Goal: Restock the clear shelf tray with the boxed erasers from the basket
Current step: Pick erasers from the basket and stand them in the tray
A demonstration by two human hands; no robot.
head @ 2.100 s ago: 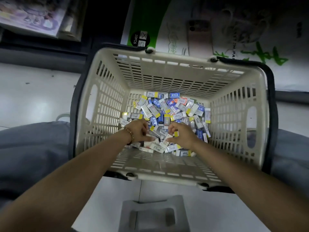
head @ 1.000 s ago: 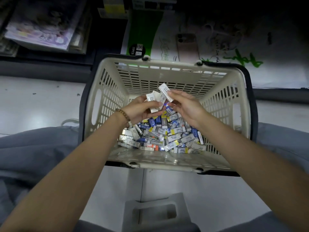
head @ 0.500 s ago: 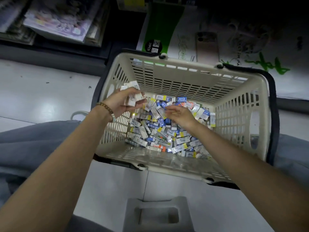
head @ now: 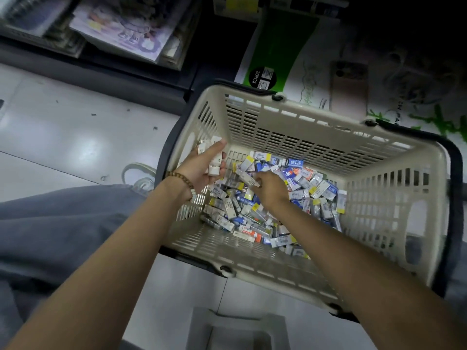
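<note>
A cream plastic basket (head: 298, 122) with dark handles stands on the floor, its bottom covered with several small boxed erasers (head: 310, 188) in white, blue and yellow. My left hand (head: 202, 168) hovers at the basket's left wall and grips a small stack of white eraser boxes (head: 214, 160). My right hand (head: 271, 189) reaches down into the pile and pinches one white eraser box (head: 249, 181) at its fingertips. The clear shelf tray is not in view.
A pale grey step stool (head: 237, 329) sits at the bottom edge. Notebooks (head: 121, 24) fill a low dark shelf at the top left. A green and white carton (head: 278, 51) lies behind the basket. Grey trouser legs (head: 58, 223) flank the basket on the white tiled floor.
My left hand carried its stack of boxes from the basket's middle to its left wall. My right hand dropped back into the pile and picked up another box.
</note>
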